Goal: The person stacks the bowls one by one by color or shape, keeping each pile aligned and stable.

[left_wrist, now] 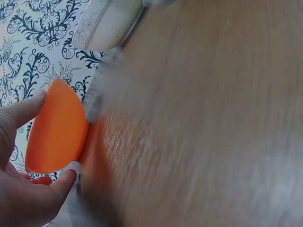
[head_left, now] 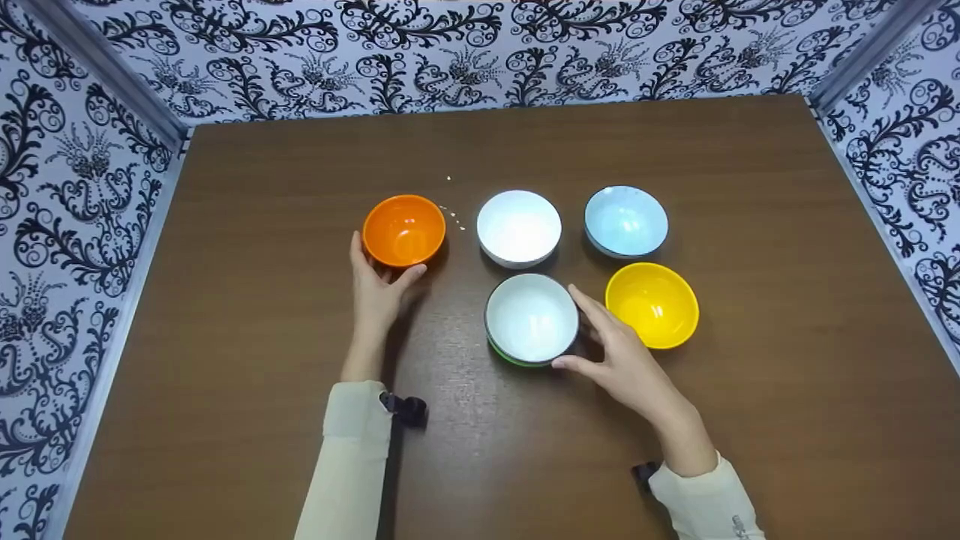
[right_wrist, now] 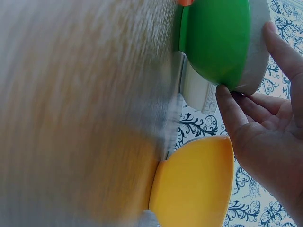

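Cream sleeves [head_left: 349, 461] are sitting closest to the camera, and the left hand [head_left: 377, 289] is holding the orange bowl [head_left: 405, 229], thumb and fingers bent partway round it. Right hand [head_left: 626, 360] is gripping the green bowl [right_wrist: 218, 42] with a pale bowl [head_left: 532, 319] nested inside, fingers spread wide; that round stack is sitting right against its left, well apart from the left hand.
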`<state>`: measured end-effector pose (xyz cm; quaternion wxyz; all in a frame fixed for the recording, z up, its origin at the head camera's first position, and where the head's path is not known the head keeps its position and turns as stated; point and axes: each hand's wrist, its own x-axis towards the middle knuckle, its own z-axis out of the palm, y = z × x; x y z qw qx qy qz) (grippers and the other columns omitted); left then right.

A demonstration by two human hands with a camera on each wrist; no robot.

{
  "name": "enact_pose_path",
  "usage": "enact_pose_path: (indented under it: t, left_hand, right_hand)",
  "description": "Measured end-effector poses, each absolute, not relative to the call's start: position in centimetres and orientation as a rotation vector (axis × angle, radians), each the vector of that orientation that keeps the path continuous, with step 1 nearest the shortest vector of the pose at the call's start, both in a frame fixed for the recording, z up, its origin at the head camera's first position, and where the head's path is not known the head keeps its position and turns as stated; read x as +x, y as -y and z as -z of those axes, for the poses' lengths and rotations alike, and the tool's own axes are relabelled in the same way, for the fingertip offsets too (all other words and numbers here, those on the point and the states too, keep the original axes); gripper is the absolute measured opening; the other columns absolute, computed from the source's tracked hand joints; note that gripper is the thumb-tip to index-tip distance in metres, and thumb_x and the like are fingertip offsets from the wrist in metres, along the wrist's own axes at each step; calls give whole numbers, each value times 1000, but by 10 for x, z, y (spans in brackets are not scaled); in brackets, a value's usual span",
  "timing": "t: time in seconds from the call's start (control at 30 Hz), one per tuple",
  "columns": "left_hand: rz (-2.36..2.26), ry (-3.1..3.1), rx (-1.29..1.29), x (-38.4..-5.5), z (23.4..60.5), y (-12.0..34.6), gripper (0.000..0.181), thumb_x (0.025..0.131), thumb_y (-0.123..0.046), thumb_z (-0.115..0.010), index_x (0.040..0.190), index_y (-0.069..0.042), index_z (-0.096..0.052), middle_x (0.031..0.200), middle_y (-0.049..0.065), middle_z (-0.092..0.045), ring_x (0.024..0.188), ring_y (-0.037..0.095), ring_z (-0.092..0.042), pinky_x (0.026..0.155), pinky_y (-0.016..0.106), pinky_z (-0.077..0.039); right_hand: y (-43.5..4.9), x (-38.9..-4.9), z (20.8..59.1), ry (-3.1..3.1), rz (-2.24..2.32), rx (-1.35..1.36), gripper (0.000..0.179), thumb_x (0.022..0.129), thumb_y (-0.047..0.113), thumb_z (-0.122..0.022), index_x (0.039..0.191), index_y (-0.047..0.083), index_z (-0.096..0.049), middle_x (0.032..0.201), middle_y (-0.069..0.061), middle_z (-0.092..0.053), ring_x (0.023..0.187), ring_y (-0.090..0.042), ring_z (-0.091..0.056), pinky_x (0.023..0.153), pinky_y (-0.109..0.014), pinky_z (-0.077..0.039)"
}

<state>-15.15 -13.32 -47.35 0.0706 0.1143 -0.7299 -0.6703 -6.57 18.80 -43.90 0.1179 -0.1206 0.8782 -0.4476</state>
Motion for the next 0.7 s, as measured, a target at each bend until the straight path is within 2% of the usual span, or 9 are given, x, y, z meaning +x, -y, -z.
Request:
enact_pose_path:
  t: [0.3, 0.53, 0.7]
  left_hand:
    - [2129, 2104, 388, -156, 475, 133, 103, 85, 3, -74, 158, -1, -3, 164, 21, -18, 148, 36, -33, 121, 45, -35]
    - [2130, 2089, 414, -159, 478, 133, 99, 86, 3, -72, 159, -1, -5, 164, 21, -19, 149, 37, -30, 124, 44, -29]
    - [2224, 1999, 451, -161, 477, 132, 95, 88, 8, -67, 159, -4, -6, 165, 17, -19, 151, 33, -28, 124, 42, -29]
  right_hand:
    - [-189, -66, 439, -2568, 1308, -356, 100, 79, 33, -84, 159, 18, -26, 163, -5, -32, 147, -28, -38, 112, -44, -43]
    - [-188, -66, 439, -2590, 1303, -376, 100, 79, 31, -84, 159, 16, -26, 163, -5, -33, 147, -28, -38, 111, -45, -45]
    - [-188, -65, 439, -2591, 1301, -377, 99, 79, 30, -84, 159, 17, -26, 163, -4, -32, 148, -27, -37, 112, -45, -44]
